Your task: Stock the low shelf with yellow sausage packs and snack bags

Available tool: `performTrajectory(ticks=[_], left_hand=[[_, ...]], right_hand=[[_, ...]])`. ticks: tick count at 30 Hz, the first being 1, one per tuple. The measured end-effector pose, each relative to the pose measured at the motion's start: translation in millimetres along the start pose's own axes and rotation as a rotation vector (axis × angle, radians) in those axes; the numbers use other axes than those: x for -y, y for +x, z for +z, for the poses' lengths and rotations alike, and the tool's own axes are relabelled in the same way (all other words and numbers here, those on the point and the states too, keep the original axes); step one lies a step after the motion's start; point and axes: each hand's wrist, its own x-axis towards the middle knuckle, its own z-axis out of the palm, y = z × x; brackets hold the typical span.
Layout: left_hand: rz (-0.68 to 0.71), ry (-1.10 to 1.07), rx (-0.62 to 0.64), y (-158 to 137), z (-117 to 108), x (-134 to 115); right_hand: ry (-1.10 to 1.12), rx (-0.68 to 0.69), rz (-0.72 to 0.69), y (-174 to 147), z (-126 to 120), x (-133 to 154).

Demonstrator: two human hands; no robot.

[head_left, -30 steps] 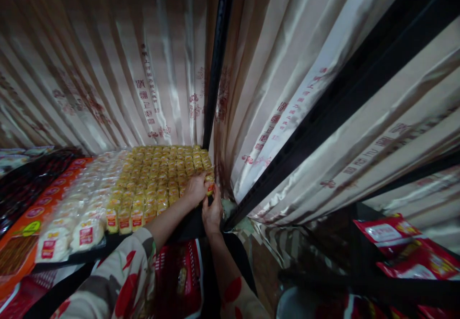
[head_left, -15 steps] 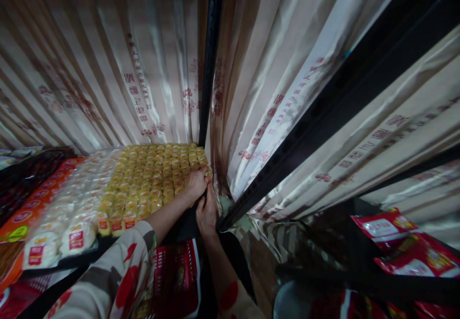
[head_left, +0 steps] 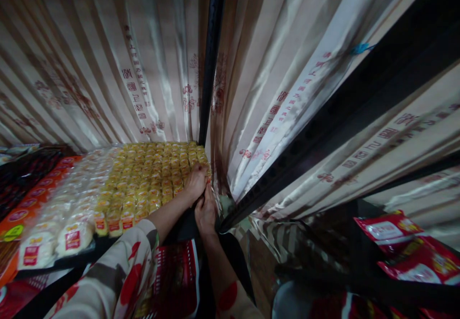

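Rows of small yellow snack packets (head_left: pixel 151 175) fill the right part of a dark shelf (head_left: pixel 64 261). My left hand (head_left: pixel 196 182) rests on the packets at the shelf's right front corner, fingers curled over them. Just below it, my right hand (head_left: pixel 205 211) presses at the shelf edge, its fingers bent up toward the same packets. What each hand actually grips is hidden by the fingers. Both arms wear sleeves with a red floral print.
White packets with red labels (head_left: pixel 53 242) lie left of the yellow ones, then orange packs (head_left: pixel 21 213). A black upright post (head_left: pixel 210 70) stands behind my hands, a slanted black bar (head_left: pixel 323 113) to the right. Shiny curtains hang behind. Red bags (head_left: pixel 406 247) sit lower right; a red basket (head_left: pixel 179 276) below.
Both hands have shifted slightly left and drawn closer together at the shelf corner. An orange packet seen by my right hand a second ago is out of sight.
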Motion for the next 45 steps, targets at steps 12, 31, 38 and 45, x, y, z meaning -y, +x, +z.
performTrajectory(ticks=[12, 31, 38, 45], left_hand=[[0.001, 0.074, 0.037, -2.4, -3.8, -3.4], [-0.031, -0.215, -0.251, -81.9, -32.6, 10.9], [-0.194, -0.295, -0.122, -126.3, -8.5, 13.1], [-0.354, -0.347, -0.004, -118.8, 1.1, 10.7]], right_hand=[[-0.017, 0.008, -0.018, 2.7, 1.2, 0.4], [-0.005, -0.043, -0.016, 0.7, 3.6, -3.7], [-0.010, -0.038, -0.085, -13.0, -6.7, 0.2], [0.048, 0.115, -0.049, -17.5, -3.6, 6.5]])
